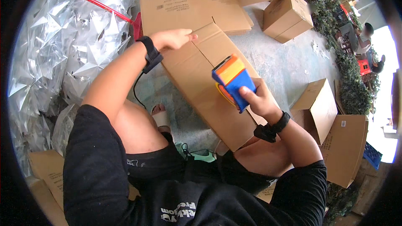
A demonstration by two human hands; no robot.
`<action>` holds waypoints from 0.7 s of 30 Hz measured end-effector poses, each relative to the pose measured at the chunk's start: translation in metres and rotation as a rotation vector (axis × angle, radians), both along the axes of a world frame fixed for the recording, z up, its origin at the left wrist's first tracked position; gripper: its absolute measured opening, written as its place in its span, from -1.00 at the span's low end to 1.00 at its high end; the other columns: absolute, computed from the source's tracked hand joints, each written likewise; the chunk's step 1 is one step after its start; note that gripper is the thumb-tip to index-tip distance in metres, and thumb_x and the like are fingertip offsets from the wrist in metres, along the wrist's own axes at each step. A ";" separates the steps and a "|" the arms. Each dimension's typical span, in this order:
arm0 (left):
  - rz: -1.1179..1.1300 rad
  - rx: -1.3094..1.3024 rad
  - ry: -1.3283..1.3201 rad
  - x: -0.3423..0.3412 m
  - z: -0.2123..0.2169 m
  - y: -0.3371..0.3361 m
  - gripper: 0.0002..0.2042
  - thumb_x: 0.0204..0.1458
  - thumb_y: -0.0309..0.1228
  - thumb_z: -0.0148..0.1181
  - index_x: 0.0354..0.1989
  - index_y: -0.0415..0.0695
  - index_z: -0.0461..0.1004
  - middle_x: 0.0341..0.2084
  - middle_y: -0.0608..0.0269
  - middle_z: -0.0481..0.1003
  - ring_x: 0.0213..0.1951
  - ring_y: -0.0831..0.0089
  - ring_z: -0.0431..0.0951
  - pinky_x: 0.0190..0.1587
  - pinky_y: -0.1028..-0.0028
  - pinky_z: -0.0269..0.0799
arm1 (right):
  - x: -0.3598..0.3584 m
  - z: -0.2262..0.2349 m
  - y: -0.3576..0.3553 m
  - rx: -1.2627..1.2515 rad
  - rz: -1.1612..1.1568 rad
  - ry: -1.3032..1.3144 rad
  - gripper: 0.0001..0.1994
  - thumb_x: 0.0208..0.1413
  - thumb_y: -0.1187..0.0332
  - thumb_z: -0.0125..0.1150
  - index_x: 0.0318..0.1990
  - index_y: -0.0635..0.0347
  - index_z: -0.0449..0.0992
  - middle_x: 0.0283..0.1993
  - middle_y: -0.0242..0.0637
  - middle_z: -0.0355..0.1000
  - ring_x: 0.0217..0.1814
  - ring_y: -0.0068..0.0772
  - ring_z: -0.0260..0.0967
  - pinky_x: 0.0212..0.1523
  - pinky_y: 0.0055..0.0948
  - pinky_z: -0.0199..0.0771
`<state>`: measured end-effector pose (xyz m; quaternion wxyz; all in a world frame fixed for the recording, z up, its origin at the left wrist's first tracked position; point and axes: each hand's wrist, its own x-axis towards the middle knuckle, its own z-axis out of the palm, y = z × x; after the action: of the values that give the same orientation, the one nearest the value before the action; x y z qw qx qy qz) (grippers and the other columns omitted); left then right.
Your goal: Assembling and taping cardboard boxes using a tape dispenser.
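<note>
My right hand (263,100) is closed around a blue and orange tape dispenser (235,79), with the thumb on its blue side. The dispenser is tilted above a long brown cardboard box (200,86) that slants across the middle, its near corner by my right thigh. At the far left edge of this box, my left hand (173,39) rests with fingers stretched out along the cardboard; part of the fingers is hidden. Dark slits divide the flaps on the box. Each wrist wears a black band.
Flattened cartons (184,4) lie stacked beyond the box. Clear-wrapped silvery stars (79,37) and a red pole (90,1) are at left. More boxes (289,15) stand far right, and an open carton (318,109) nearer. Green foliage (318,8) and people are further right.
</note>
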<state>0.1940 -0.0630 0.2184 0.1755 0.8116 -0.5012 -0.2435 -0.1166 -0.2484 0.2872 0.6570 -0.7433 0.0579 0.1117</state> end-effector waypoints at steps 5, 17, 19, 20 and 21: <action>0.116 -0.008 0.300 0.012 -0.005 0.015 -0.62 0.30 -0.16 0.04 0.13 -0.17 0.43 -0.04 0.20 0.54 -0.01 0.48 0.48 0.02 0.41 0.40 | 0.008 0.007 0.011 -0.110 -0.076 0.025 -0.58 0.26 0.05 0.19 -0.12 0.34 0.56 -0.37 -0.45 0.48 -0.35 -0.66 0.34 -0.31 -0.52 0.41; 0.305 -0.299 0.924 -0.112 0.071 -0.010 -0.62 0.23 -0.15 0.18 -0.23 -0.33 0.59 -0.37 0.24 0.62 -0.35 0.56 0.58 -0.28 0.53 0.50 | 0.005 0.011 0.007 -0.156 -0.136 -0.042 -0.54 0.24 0.01 0.21 -0.17 0.36 0.59 -0.42 -0.45 0.48 -0.38 -0.67 0.34 -0.33 -0.53 0.42; 0.326 -0.361 1.020 -0.102 0.065 -0.010 -0.65 0.25 -0.19 0.16 -0.24 -0.32 0.60 -0.40 0.27 0.61 -0.39 0.57 0.57 -0.30 0.54 0.49 | 0.012 0.013 0.002 -0.217 -0.148 -0.001 -0.52 0.23 -0.01 0.22 -0.20 0.38 0.59 -0.45 -0.44 0.47 -0.41 -0.66 0.36 -0.37 -0.53 0.42; 0.376 -0.386 0.836 -0.091 0.063 -0.014 -0.68 0.24 -0.23 0.17 -0.24 -0.32 0.60 -0.41 0.25 0.62 -0.43 0.57 0.57 -0.32 0.54 0.49 | 0.017 0.016 -0.001 -0.277 -0.162 0.043 -0.50 0.21 -0.03 0.23 -0.23 0.39 0.60 -0.48 -0.42 0.47 -0.44 -0.66 0.37 -0.41 -0.52 0.42; 0.442 -0.403 0.649 -0.078 0.062 -0.010 -0.72 0.24 -0.28 0.17 -0.24 -0.31 0.60 -0.43 0.22 0.62 -0.46 0.56 0.57 -0.34 0.54 0.49 | 0.025 0.021 0.000 -0.241 -0.205 0.086 -0.44 0.18 -0.10 0.24 -0.28 0.41 0.61 -0.52 -0.39 0.48 -0.50 -0.62 0.40 -0.47 -0.49 0.43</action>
<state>0.1159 -0.0732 0.2801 0.5265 0.7304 -0.2719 -0.3396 -0.0918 -0.2485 0.3079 0.5681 -0.8014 0.1744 0.0683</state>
